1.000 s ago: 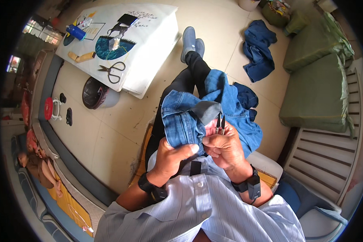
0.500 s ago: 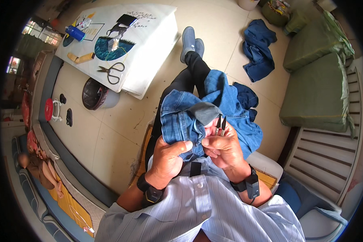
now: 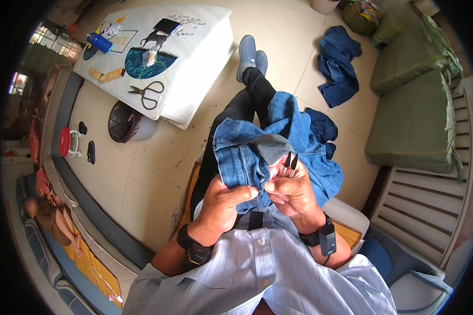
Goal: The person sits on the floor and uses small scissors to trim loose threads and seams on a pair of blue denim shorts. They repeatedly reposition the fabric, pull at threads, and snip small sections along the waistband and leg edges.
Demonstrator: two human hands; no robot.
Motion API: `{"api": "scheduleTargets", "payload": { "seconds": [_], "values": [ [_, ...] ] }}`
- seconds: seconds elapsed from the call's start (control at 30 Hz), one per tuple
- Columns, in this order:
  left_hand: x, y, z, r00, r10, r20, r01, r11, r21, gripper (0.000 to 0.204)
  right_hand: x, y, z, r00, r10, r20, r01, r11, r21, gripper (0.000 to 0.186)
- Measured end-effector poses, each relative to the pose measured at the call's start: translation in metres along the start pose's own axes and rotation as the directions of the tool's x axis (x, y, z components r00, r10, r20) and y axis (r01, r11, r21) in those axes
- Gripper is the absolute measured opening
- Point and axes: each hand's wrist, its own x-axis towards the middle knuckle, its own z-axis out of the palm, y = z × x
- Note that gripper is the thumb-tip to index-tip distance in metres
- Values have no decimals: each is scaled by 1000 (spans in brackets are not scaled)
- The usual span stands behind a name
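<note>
A pair of blue jeans [image 3: 306,139] lies across my lap, its upper part gathered between my hands. My left hand [image 3: 219,203] grips the bunched denim, thumb pressed along a seam. Close beside it, my right hand [image 3: 294,195] pinches the same cloth between thumb and finger. Small thread snips [image 3: 289,166] are tucked in that right hand, their dark blades pointing away from me. A grey piece of lining [image 3: 272,148] stands out of the denim just left of the blades. What lies between my two thumbs is too small to make out.
Scissors [image 3: 147,95], a blue bottle [image 3: 100,43] and a dark flat item [image 3: 166,26] lie on the covered table [image 3: 194,68]. Below its edge stands a bin [image 3: 123,123]. More denim [image 3: 339,65] rests on the floor, near green cushions [image 3: 410,123]. A person [image 3: 58,223] reclines far left.
My left thumb has slid right along the denim, nearer my right thumb. The gathered cloth and the snips have shifted slightly to the right.
</note>
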Motion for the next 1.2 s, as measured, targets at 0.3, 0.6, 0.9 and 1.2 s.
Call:
{"api": "scheduleTargets", "payload": {
  "seconds": [0.3, 0.6, 0.9, 1.2],
  "values": [
    [8, -4, -6, 995, -86, 58, 90, 994, -56, 44, 4, -2, -14, 1000, -7, 30, 6, 1000, 17, 39],
    [14, -12, -8, 995, -41, 92, 51, 993, -105, 51, 7, -4, -8, 1000, -8, 14, 8, 1000, -20, 38],
    [13, -21, 1, 998, -39, 48, 51, 961, -271, 46, 7, -8, -18, 999, -25, 48, 25, 999, -20, 40],
    [23, -29, -10, 996, -19, 84, 44, 950, -308, 57, -1, -19, -13, 997, -72, -39, 52, 923, -381, 22]
  ]
}}
